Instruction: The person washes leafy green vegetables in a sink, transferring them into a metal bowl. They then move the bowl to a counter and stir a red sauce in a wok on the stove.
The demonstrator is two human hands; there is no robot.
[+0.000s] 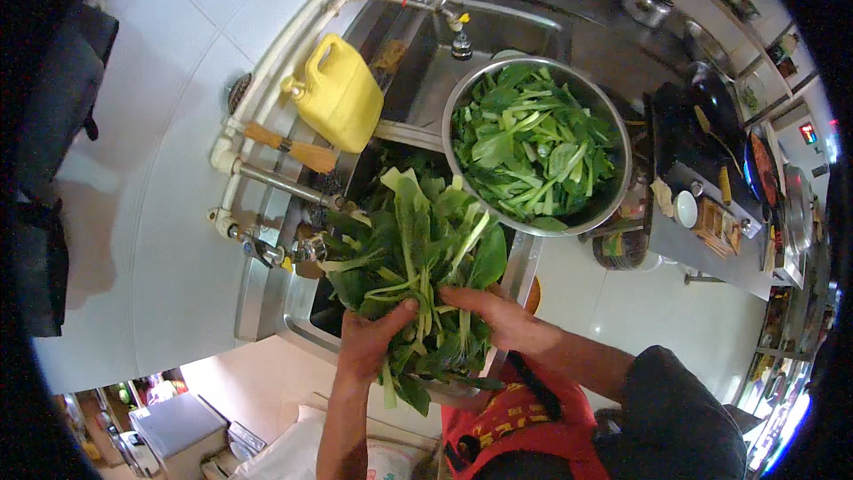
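Greens (426, 227) clasped in left hand (375, 338) and right hand (498, 316); red apron (569, 413) bears yellow lettering (506, 418).

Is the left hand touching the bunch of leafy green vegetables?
Touching. The head view shows the left hand holding the leafy bunch, thumb over its stems.

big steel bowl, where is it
In the head view, the steel bowl sits upper right of center, right of the yellow jug, beyond the held greens.

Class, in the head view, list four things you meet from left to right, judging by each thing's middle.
Yellow plastic jug → held bunch of leafy green vegetables → round silver metal basin → small round white bowl.
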